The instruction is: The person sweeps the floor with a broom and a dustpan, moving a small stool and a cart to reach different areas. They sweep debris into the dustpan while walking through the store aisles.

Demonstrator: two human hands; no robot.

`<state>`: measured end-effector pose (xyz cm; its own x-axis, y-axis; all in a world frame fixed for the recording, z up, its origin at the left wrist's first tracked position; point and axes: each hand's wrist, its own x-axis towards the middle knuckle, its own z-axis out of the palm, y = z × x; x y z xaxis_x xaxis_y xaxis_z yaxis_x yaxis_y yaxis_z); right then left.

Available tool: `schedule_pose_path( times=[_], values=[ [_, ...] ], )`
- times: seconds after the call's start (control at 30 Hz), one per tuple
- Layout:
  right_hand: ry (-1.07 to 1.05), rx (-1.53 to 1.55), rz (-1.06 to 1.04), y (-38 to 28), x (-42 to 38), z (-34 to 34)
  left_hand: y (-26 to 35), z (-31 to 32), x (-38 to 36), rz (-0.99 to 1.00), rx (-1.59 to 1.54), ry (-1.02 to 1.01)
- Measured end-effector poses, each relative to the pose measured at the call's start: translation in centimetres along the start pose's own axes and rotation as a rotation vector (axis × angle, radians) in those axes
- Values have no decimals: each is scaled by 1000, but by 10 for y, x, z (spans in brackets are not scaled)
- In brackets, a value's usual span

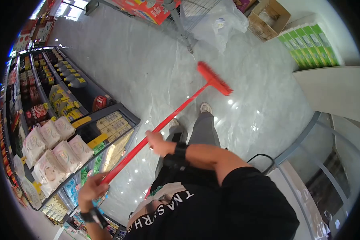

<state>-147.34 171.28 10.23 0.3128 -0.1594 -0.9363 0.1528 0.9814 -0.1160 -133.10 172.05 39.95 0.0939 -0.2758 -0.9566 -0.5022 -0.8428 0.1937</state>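
Note:
A long red broom (173, 113) slants across the view, its wide bristled head (214, 79) over the grey floor ahead of my feet. Whether the bristles touch the floor is hard to tell. My right hand (158, 143) is wrapped round the middle of the handle. At the upper end of the stick, my left hand (93, 189) is closed on it, close to the shelf of goods. Dark bands circle both wrists.
On the left, a store shelf (126, 112) carries white soft packs (52, 166) and bottles (74, 80). A wire cart (180, 28), a clear plastic bag (216, 24) and an open carton (269, 18) stand ahead. Green boxes (310, 46) line the right wall, beside a glass-sided case (328, 172).

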Motion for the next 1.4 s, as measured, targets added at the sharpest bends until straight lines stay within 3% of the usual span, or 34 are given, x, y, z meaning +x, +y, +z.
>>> schedule_pose_path(
  times=[0.03, 0.07, 0.1, 0.13, 0.2, 0.27, 0.33, 0.37, 0.4, 0.43, 0.47, 0.53, 0.57, 0.67, 0.77, 0.8, 0.9, 1.0, 1.1, 1.2, 1.23, 1.4],
  values=[
    [-165, -377, -306, -2, 17, -31, -4, 0, 25, 57, 49, 3],
    [-149, -934, -758, -5, 32, -62, -5, 6, 53, 113, 94, 6],
    [-5, -1216, -1169, -8, 48, -93, 0, 18, 76, 177, 177, 66],
    [159, -1265, -1177, -13, 59, -110, 11, 32, 92, 233, 205, 79],
    [283, -1385, -1123, -21, 84, -132, -10, 45, 132, 512, 212, 163],
    [300, -1223, -892, -15, 106, -109, -32, 29, 136, 528, 193, 207],
    [220, -1271, -1009, -3, 118, -66, -51, 0, 121, 499, 238, 299],
    [131, -1396, -1249, 3, 126, -37, -60, -26, 110, 472, 291, 312],
    [164, -1344, -1239, 9, 142, 4, -69, -53, 98, 552, 388, 373],
    [204, -1161, -1389, 13, 142, 47, -65, -75, 77, 451, 356, 425],
    [46, -1082, -1293, 2, 108, 88, -66, -96, 56, 476, 363, 502],
    [-258, -560, -1231, 17, 175, 148, -68, -128, 24, 456, 397, 602],
    [-61, -958, -1540, -3, 116, 172, -67, -138, 9, 449, 373, 608],
    [-261, 351, -150, -31, 22, 221, -70, -145, -26, 464, 295, 621],
    [-359, 339, -249, -23, -10, 212, -83, -144, -51, 521, 254, 640],
    [-367, 341, -151, -22, -12, 203, -88, -144, -57, 542, 246, 642],
    [-249, 337, -176, -10, -21, 158, -79, -132, -40, 571, 368, 587],
    [-79, 433, -147, 1, 8, 101, -65, -110, 7, 724, 624, 460],
    [51, 509, -91, 5, 15, 71, -68, -93, 30, 863, 380, 439],
    [-53, 559, -60, -10, 10, 44, -83, -88, 21, 1073, -194, 416],
    [-83, 575, -60, -18, 2, 35, -95, -90, 18, 1088, -208, 484],
    [-17, 367, -186, -22, -56, -16, -212, -76, 38, 777, -275, 614]
  ],
)
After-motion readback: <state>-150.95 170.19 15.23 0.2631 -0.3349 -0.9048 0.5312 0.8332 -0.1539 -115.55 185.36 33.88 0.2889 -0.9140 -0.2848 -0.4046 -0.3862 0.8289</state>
